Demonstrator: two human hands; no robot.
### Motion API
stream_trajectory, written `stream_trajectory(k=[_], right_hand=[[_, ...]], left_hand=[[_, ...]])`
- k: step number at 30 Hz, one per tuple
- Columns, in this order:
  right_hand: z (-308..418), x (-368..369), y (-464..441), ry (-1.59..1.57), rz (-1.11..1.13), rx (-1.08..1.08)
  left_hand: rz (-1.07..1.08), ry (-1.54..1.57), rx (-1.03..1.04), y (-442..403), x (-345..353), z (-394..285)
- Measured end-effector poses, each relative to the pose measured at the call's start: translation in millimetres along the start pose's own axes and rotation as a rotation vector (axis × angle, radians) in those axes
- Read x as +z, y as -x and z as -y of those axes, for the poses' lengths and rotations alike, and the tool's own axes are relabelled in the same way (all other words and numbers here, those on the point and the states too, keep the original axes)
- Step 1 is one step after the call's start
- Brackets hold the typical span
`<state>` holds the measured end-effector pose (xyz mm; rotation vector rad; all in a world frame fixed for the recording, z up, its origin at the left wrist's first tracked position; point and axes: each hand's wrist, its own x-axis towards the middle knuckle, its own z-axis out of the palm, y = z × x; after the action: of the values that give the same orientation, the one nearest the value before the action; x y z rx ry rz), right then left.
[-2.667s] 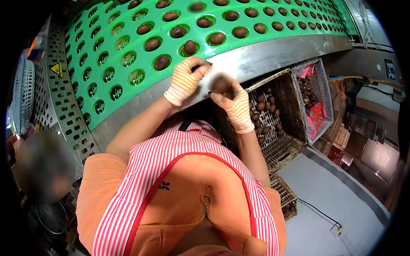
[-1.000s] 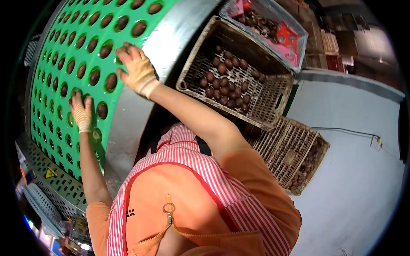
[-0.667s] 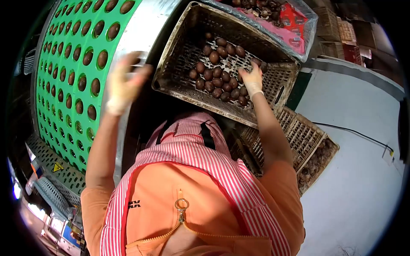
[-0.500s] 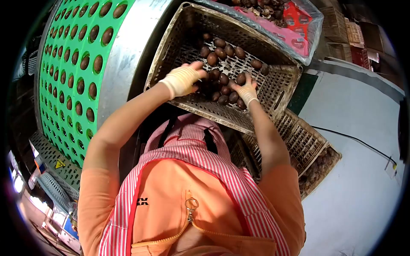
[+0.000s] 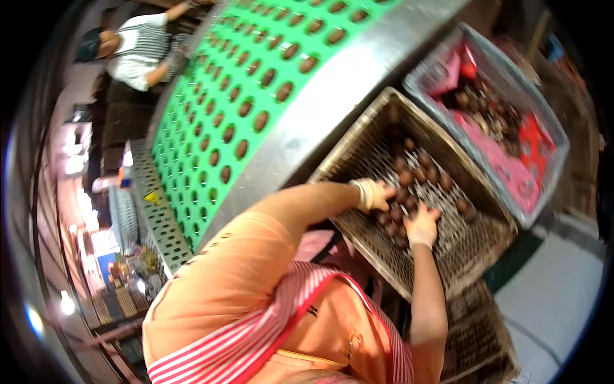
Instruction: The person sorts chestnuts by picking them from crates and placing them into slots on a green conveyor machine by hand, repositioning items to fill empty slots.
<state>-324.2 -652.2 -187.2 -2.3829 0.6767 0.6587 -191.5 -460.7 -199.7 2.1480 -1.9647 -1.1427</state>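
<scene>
Dark brown eggs (image 5: 420, 175) lie loose in a dirty plastic crate (image 5: 473, 259) with slotted walls and floor. My left hand (image 5: 373, 194), in a pale glove, reaches over the crate's near left wall, its fingers stretched toward the eggs. Further right, my right hand (image 5: 422, 226), also gloved, is low in the crate against the near cluster of eggs, with thumb and fingers apart. Neither hand visibly closes on an egg; some fingertips are blurred or hidden among the eggs.
Left of the crate, a green perforated panel (image 5: 279, 109) holds eggs in its holes, bordered by a metal edge (image 5: 332, 86). A lined bin (image 5: 556, 137) of brown scraps adjoins the crate. Another crate (image 5: 483, 339) is below right. A person (image 5: 137, 51) is beyond the panel.
My view has turned left, so the crate and both hands appear further right and lower. My hands have come closer together over the near eggs. A person is now in view.
</scene>
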Motion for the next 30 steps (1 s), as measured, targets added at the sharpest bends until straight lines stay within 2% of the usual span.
stream_trajectory(k=[2,3,5,6,7,10,12,14,15,16,18,20,21,22,24,26,27,28,29,30], right_hand=[[14,-15,1,0.075,0.118,0.095],[19,-18,2,0.131,0.176,0.136],[27,-20,-5,0.218,0.217,0.166],[25,-17,-8,0.238,0.211,0.165],[23,-14,-8,0.249,0.209,0.154],[40,-21,-3,0.302,0.252,0.221],[41,-20,-4,0.402,0.256,0.202],[2,9,-25,0.357,0.180,0.079],[36,-26,11,0.346,0.135,0.030],[12,-11,-4,0.195,0.111,0.117],[-9,-12,-15,0.086,0.069,0.011],[-8,-28,-5,-0.827,0.171,0.074],[34,-60,33,-1.061,0.185,0.085],[19,-57,18,-1.334,0.272,0.031],[48,-71,24,-1.566,0.483,-0.123],[132,-89,69,-1.620,0.553,-0.211],[164,-89,70,-1.517,0.681,-0.384],[205,-80,82,-1.434,0.635,-0.455],[253,-87,86,-1.109,0.607,-0.340],[292,-70,105,-1.023,0.533,-0.457]], left_hand=[[-0.013,-0.092,0.037,-4,19,5],[0.012,0.112,-0.145,-15,22,-5],[0.107,0.086,-0.186,-13,0,-9],[0.206,-0.148,-0.044,-10,-13,-12],[0.205,0.000,-0.203,-14,-10,-13],[0.141,0.125,-0.307,11,-62,-39],[-0.107,0.441,-0.386,27,-75,-47],[-0.460,0.657,-0.250,30,-62,-41],[-0.556,0.871,-0.230,53,-84,-56],[-0.537,1.271,-0.166,70,-91,-64],[-0.705,1.572,-0.024,123,-109,-87],[-0.920,1.696,0.094,173,-106,-99],[-0.967,1.752,0.221,195,-100,-99],[-0.984,1.927,0.317,225,-88,-104],[-1.115,1.981,0.418,272,-59,-105],[-1.374,2.061,0.339,321,-28,-119],[-1.506,2.056,0.346,340,-5,-119],[-1.635,2.048,0.350,362,20,-118],[-1.780,1.997,0.211,392,40,-124],[-1.914,1.939,0.065,423,57,-133]])
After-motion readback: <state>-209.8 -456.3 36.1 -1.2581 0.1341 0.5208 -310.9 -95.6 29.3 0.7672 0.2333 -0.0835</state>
